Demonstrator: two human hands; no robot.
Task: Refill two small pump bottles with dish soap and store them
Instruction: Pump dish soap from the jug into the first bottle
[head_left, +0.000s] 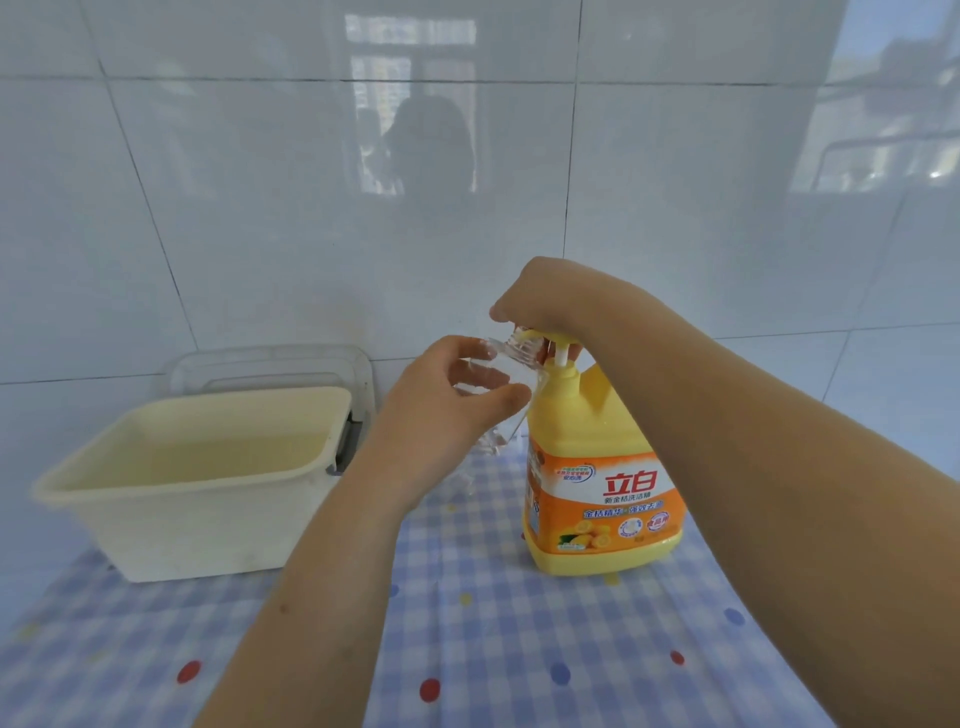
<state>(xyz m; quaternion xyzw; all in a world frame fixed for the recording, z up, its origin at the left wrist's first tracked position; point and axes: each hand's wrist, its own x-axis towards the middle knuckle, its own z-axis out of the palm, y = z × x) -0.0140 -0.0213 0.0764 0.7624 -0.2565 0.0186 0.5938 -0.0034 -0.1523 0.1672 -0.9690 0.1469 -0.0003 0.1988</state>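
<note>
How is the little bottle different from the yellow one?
The little bottle is clear; the yellow bottle is opaque with an orange label. The little bottle is tilted in the left hand; the yellow bottle stands upright on the cloth, right hand gripping its pump. A hand touches each.

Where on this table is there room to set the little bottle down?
Widest: the checked cloth between the cream tub and soap jug, toward the near edge. Crowded at the pump, gripped by the right hand, with the left hand holding the clear bottle.
</note>
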